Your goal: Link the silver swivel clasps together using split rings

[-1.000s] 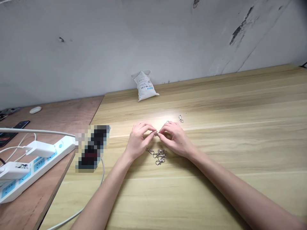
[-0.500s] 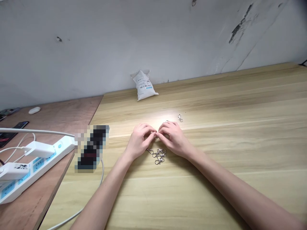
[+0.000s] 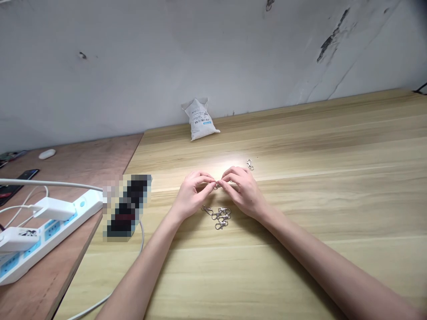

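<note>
My left hand and my right hand meet fingertip to fingertip above the wooden table. Between their pinched thumbs and forefingers is a small silver metal clasp, mostly covered by the fingers. It resembles the lobster clasps lying nearby. Just below the hands is a loose pile of several silver lobster clasps, one of them close to my left wrist. Beyond my right hand a separate lobster clasp rests on the wood.
A white plastic parcel bag with a printed label stands near the wall. On the left, a brown table holds a white power strip with chargers, a phone and a white oval case. A blurred-out dark device with a cable lies left of my arm.
My fingertips have shifted slightly, and the fingers of my right hand have lifted and spread a little. A bit more of the held clasp shows. The pile and the lone clasp stay put.
</note>
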Available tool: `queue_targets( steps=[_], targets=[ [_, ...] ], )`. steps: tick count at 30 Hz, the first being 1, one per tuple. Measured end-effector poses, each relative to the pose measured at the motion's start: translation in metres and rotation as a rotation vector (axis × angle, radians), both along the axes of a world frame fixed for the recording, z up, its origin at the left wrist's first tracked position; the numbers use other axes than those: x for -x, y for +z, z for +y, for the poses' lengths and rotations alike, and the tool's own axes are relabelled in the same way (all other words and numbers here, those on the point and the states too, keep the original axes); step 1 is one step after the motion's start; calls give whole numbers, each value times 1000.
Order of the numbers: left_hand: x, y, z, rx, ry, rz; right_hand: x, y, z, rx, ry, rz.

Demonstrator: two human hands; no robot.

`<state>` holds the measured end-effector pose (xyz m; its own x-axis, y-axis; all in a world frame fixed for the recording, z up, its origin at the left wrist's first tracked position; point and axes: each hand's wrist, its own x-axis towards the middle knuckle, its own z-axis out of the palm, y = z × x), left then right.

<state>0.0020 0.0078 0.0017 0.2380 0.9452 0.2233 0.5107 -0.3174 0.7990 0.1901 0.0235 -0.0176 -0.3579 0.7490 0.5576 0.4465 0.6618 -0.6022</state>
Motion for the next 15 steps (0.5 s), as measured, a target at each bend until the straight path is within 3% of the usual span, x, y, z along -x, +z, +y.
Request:
queue_targets(
  steps=[5,15],
  targets=[
    [1,1,0,27,-15,-37,0,1,0,12,0,27],
    [-1,6,0,-72,-16,51,1,-6,1,5,85,-52]
  ],
)
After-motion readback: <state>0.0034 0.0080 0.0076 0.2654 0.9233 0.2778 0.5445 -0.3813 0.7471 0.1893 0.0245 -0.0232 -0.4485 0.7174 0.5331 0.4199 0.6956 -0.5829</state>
